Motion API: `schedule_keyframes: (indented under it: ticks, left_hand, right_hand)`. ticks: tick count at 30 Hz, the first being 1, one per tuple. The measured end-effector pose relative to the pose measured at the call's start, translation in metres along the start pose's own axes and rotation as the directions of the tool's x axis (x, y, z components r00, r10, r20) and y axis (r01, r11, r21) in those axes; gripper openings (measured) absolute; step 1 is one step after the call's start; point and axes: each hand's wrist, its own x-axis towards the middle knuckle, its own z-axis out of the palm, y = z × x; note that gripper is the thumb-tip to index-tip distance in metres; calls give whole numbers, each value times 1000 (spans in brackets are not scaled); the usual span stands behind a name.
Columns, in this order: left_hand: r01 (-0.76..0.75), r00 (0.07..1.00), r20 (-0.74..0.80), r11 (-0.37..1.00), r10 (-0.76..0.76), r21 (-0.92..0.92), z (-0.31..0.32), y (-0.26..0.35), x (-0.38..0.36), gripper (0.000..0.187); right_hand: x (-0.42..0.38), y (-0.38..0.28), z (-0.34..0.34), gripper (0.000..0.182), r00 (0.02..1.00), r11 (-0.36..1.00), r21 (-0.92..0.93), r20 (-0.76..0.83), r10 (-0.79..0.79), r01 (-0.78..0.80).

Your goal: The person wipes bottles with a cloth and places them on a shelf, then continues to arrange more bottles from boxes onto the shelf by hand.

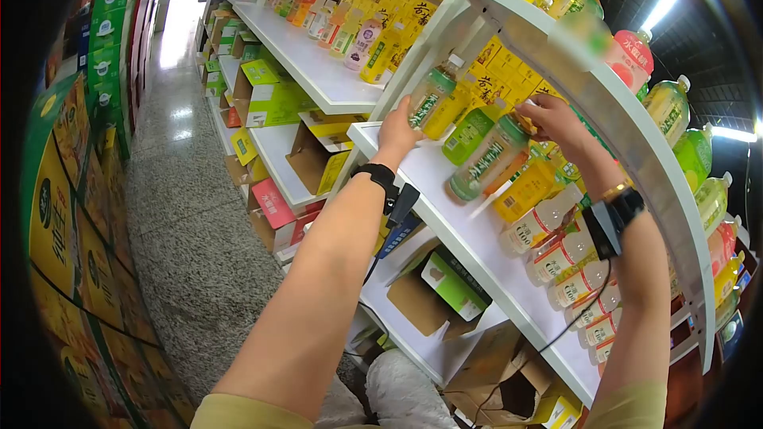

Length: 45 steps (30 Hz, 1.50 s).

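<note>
While your left hand (395, 133) grips bottle (430, 97) at 12 o'clock, right hand (554, 117) clasps green-capped bottle (487, 160) at 1 o'clock on white shelf (445, 214); stocking step; next: seat both upright, likely.

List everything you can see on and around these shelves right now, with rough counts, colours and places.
green-label bottles: three near the hands, green and yellow-green, on the middle white shelf
white bottles: a row of about six, white with red bands, right part of that shelf
yellow cartons: many, yellow, behind the bottles
top-shelf bottles: several, yellow, green and pink, along the upper shelf
white shelves: several tiers, white, running down the aisle
cardboard boxes: several, brown with green, on the lower shelves
stacked cases: many, green and yellow, left wall
floor: grey speckled, aisle
left hand: touching the leftmost green-label bottle, black wristband
right hand: fingers on a bottle top, black wristband
</note>
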Motion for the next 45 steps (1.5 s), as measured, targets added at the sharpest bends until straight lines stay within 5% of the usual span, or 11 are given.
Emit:
schedule_keyframes:
  ticks: [7,15,18,22,34,38,40,43,45]
  left_hand:
    - [-57,996,-67,998,58,18,10,-9,3,100]
    - [-31,997,-66,999,33,29,8,-8,2,101]
    - [-43,997,-61,999,44,2,3,-2,-1,103]
    - [28,999,-19,998,-27,54,-1,6,-4,108]
    - [8,999,-46,995,-4,100,10,-9,4,110]
    - [-11,999,-45,995,16,98,8,-7,2,110]
    - [-38,998,-52,996,42,77,8,-9,5,110]
    - [-122,986,-104,989,131,84,14,-17,6,105]
    - [-155,979,-117,984,165,87,17,-24,9,100]
  right_hand:
    - [54,29,44,45,996,994,72,-3,88,-88]
    - [16,34,117,71,989,790,609,-64,134,-67]
    - [3,53,150,69,987,788,595,115,108,-156]
    - [14,90,204,62,998,748,661,11,69,-59]
    - [31,93,226,64,994,754,652,-112,-5,77]
    - [36,99,226,65,993,778,620,-117,-33,99]
    - [29,91,222,62,998,866,498,27,-62,40]
    - [-32,33,195,59,967,715,654,121,223,-247]
    - [-87,26,194,59,982,728,679,-57,182,-95]
